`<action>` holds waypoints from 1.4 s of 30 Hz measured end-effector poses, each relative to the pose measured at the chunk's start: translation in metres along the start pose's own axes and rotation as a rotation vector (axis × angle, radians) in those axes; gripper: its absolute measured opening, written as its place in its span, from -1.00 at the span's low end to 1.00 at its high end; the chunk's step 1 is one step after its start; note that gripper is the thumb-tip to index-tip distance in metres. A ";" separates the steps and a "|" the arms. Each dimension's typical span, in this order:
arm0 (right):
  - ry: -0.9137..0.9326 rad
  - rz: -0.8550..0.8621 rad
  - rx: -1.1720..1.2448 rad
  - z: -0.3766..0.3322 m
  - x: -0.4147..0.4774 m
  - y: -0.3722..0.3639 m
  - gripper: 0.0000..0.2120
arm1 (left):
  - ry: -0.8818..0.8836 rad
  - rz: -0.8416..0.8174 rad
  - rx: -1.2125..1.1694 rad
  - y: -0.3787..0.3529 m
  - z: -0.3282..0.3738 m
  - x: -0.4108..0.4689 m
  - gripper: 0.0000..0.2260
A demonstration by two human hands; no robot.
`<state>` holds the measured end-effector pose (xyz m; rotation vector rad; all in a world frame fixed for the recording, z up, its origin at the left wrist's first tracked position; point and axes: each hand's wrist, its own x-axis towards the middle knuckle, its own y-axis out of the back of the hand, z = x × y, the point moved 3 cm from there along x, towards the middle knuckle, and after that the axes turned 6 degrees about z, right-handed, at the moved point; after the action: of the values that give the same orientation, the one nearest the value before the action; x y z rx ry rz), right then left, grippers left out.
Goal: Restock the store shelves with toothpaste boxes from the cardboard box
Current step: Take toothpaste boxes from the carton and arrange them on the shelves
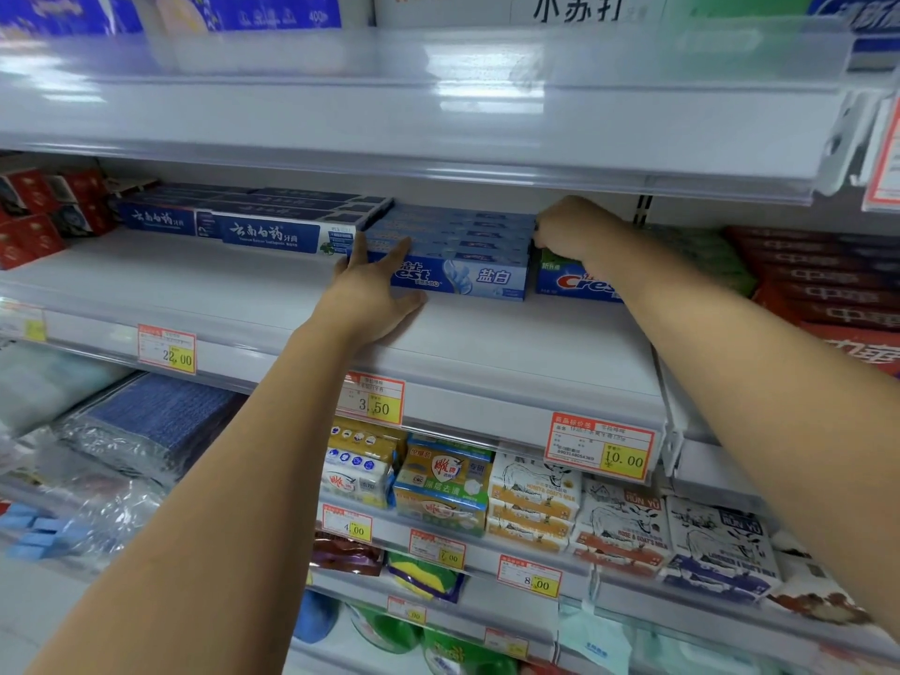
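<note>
A stack of light-blue Crest toothpaste boxes (467, 246) lies on the white shelf (511, 353). My left hand (372, 294) is spread flat with straight fingers against the stack's left end and front. My right hand (570, 229) has its fingers curled at the stack's right end, above a green-and-blue Crest box (567, 280). To the left of the stack lie dark-blue toothpaste boxes (258, 221) with white writing. The cardboard box is not in view.
Red boxes (44, 211) sit at the shelf's far left, and red toothpaste boxes (828, 280) are piled at the right. An upper shelf (438, 119) hangs close overhead. Price tags (601, 445) line the shelf front; soap packs (438, 484) fill the lower shelf.
</note>
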<state>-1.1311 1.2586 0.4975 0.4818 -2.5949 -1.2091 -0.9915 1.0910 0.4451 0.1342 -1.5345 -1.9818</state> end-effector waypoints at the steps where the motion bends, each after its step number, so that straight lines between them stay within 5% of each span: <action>1: 0.021 0.001 -0.007 -0.002 -0.006 -0.002 -0.74 | 0.000 0.000 0.003 0.000 0.000 0.000 -0.40; 5: 0.115 -0.039 -0.064 -0.012 -0.021 -0.018 -0.65 | -0.001 0.000 0.012 0.000 0.000 0.000 -0.41; 11: 0.133 -0.032 -0.248 -0.012 -0.027 -0.035 -0.82 | -0.007 0.005 0.014 0.001 0.001 0.000 -0.41; 18: 0.420 -0.048 -0.386 0.024 -0.030 -0.013 -0.40 | -0.011 0.000 0.009 0.000 0.000 0.000 -0.41; 22: 0.411 0.010 -0.483 0.064 -0.020 0.012 -0.18 | -0.010 -0.010 0.011 0.000 0.000 0.000 -0.40; 30: 0.464 0.057 -0.542 0.081 -0.008 0.020 -0.33 | -0.025 -0.001 0.058 0.006 0.006 -0.002 -0.38; 42: 0.402 0.123 -0.593 0.107 0.002 0.044 -0.34 | -0.394 -0.029 0.013 -0.016 0.123 -0.025 -0.44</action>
<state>-1.1788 1.3585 0.4638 0.3806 -1.7959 -1.5598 -1.0321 1.2100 0.4628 -0.2451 -1.7935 -2.1108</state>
